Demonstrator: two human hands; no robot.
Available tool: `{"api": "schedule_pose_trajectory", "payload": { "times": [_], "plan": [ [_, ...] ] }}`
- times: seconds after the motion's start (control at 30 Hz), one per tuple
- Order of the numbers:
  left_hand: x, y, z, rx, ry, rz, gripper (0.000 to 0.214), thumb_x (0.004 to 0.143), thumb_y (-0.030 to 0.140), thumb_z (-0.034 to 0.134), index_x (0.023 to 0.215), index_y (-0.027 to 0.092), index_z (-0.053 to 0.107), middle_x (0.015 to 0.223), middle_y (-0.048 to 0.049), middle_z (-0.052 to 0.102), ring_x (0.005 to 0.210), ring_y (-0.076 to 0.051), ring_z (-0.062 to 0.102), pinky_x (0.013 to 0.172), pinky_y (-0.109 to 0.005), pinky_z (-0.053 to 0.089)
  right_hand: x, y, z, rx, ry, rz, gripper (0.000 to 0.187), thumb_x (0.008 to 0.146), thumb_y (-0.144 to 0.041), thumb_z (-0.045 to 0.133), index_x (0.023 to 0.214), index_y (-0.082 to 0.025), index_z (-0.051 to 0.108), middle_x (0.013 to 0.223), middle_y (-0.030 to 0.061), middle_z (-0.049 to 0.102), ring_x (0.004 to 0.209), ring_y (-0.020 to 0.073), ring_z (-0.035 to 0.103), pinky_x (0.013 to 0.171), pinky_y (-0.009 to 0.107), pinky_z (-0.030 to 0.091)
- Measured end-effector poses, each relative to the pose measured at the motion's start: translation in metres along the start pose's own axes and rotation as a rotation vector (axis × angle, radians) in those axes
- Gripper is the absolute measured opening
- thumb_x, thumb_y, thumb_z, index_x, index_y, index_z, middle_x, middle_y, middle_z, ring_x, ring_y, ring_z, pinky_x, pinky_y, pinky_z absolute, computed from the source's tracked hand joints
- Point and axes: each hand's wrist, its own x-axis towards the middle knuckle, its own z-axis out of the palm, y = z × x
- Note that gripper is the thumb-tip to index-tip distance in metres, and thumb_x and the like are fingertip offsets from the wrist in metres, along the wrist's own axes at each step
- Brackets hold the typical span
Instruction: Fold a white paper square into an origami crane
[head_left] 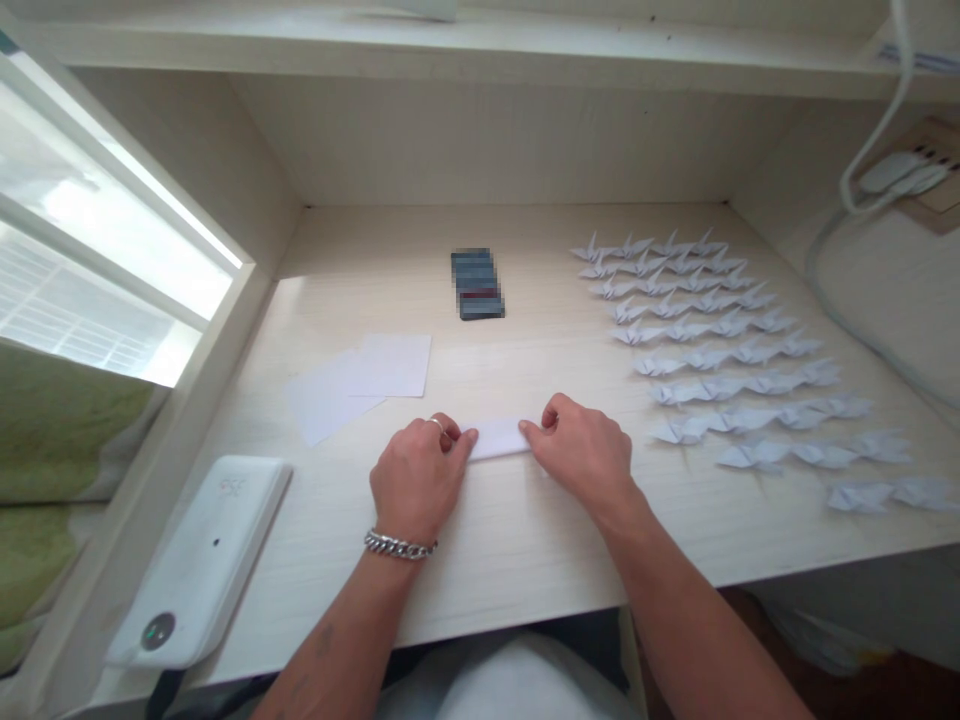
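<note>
A small folded white paper (pixel 498 438) lies flat on the pale wooden desk (pixel 525 540) near its front edge. My left hand (pixel 420 478), with a ring and a chain bracelet, has its fingers curled and presses on the paper's left end. My right hand (pixel 581 450) is curled the same way and presses the paper's right end with its fingertips. Much of the paper is hidden under both hands.
Rows of folded paper cranes (pixel 720 350) fill the desk's right side. Loose white sheets (pixel 360 385) lie at left centre, a dark phone (pixel 477 285) behind them, a white device (pixel 202 560) at the front left. A cable and wall socket (pixel 900 175) are at the right.
</note>
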Motion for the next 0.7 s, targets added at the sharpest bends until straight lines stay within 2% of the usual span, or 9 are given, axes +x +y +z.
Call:
{"api": "schedule_pose_trajectory", "payload": {
  "times": [0.13, 0.27, 0.5, 0.6, 0.7],
  "plan": [
    [-0.002, 0.003, 0.002, 0.014, 0.043, 0.079, 0.027, 0.089, 0.044, 0.047, 0.088, 0.027, 0.069, 0.095, -0.0053, 0.068, 0.095, -0.025, 0.058, 0.067, -0.032, 0.045, -0.003, 0.002, 0.002, 0.023, 0.031, -0.02, 0.026, 0.081, -0.051, 0.057, 0.08, -0.026, 0.062, 0.084, 0.0037, 0.069, 0.08, 0.025, 0.063, 0.065, 0.034, 0.04],
    [-0.003, 0.006, 0.004, 0.055, 0.057, 0.095, 0.027, 0.09, 0.04, 0.046, 0.091, 0.027, 0.07, 0.096, -0.0069, 0.068, 0.094, -0.027, 0.056, 0.07, -0.034, 0.046, -0.005, 0.002, 0.006, 0.04, 0.057, -0.051, 0.021, 0.082, -0.047, 0.057, 0.08, -0.027, 0.062, 0.089, 0.0014, 0.069, 0.082, 0.0239, 0.062, 0.064, 0.032, 0.038],
    [-0.001, 0.005, 0.005, 0.036, 0.06, 0.115, 0.034, 0.084, 0.055, 0.051, 0.089, 0.026, 0.068, 0.093, -0.0072, 0.066, 0.09, -0.029, 0.056, 0.069, -0.037, 0.045, -0.008, 0.002, 0.007, 0.029, 0.101, -0.098, 0.02, 0.086, -0.045, 0.056, 0.083, -0.026, 0.063, 0.09, 0.0021, 0.066, 0.081, 0.0212, 0.059, 0.059, 0.03, 0.034],
    [0.0, 0.005, 0.005, 0.028, 0.056, 0.116, 0.033, 0.084, 0.055, 0.052, 0.087, 0.026, 0.068, 0.092, -0.0066, 0.065, 0.089, -0.028, 0.056, 0.067, -0.036, 0.044, -0.013, -0.001, 0.012, -0.035, 0.243, -0.235, 0.012, 0.088, -0.033, 0.056, 0.087, -0.024, 0.065, 0.092, 0.0051, 0.065, 0.087, 0.0224, 0.056, 0.063, 0.031, 0.037],
    [0.0, 0.005, 0.006, 0.018, 0.063, 0.129, 0.033, 0.084, 0.055, 0.052, 0.085, 0.026, 0.068, 0.091, -0.0064, 0.065, 0.089, -0.028, 0.056, 0.066, -0.036, 0.043, -0.025, -0.006, 0.028, -0.121, 0.337, -0.509, 0.018, 0.09, -0.014, 0.05, 0.087, -0.02, 0.067, 0.092, 0.008, 0.065, 0.088, 0.0226, 0.054, 0.073, 0.033, 0.041]
  ]
}}
